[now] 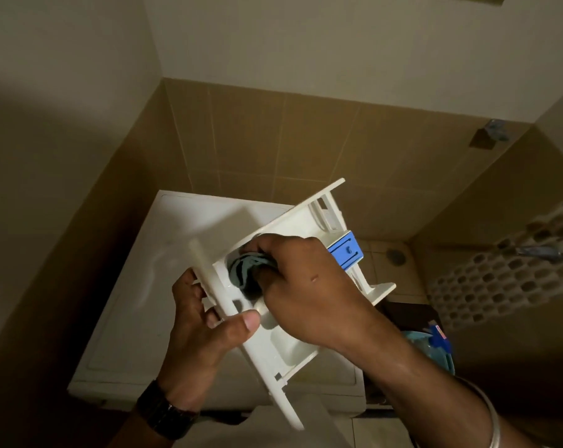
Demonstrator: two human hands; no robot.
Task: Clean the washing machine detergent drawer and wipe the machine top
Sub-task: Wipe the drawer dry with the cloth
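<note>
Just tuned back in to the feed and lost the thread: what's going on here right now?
A person is cleaning the detergent drawer, which is out of the machine and held in the air above the washing machine top. The left hand has a grip on the drawer's front panel. The right hand presses a bunched blue-grey cloth into one compartment. The blue insert sits in the drawer, beyond the right hand. The machine top shows no sign of being wiped at this moment.

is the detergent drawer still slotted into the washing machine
No, the left hand holds the detergent drawer in the air above the washing machine.
</note>
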